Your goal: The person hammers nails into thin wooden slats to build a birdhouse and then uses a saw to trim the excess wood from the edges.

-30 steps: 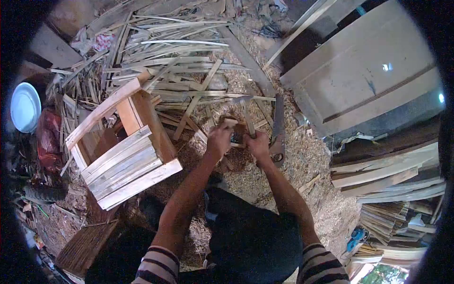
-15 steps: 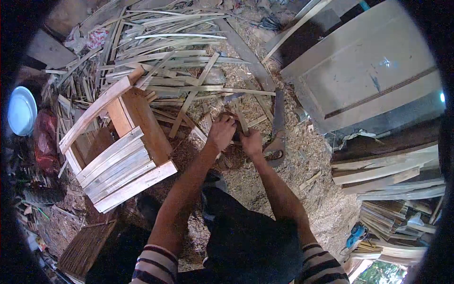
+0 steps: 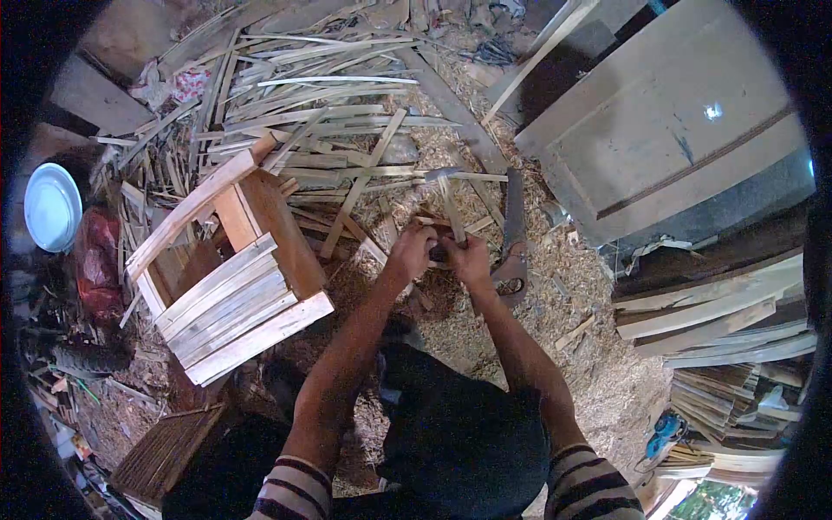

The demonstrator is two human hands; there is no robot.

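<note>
Both hands meet at the centre of the view, above the shavings. My right hand [image 3: 468, 258] is closed round the lower handle of a hammer [image 3: 451, 208], whose metal head points away from me. Close beside it, my left hand [image 3: 413, 252] has its fingers curled on a small dark object [image 3: 440, 251] too unclear to name. A handsaw [image 3: 514, 225] lies on the shavings to the right of my right hand. Left of my arms stands a small wooden frame [image 3: 286, 230] with pale slats nailed along one side.
Long thin wood strips [image 3: 321, 117] pile up at the upper left. A large panel [image 3: 667, 121] leans at the upper right, with stacked boards [image 3: 719, 308] below it. A white basin [image 3: 53, 207] stands at the far left, and a blue tool [image 3: 665, 433] lies lower right.
The hammer's head shows more clearly, and its handle stands a little more upright. Both hands appear slightly lower and further right, as the whole scene has shifted the same way.
</note>
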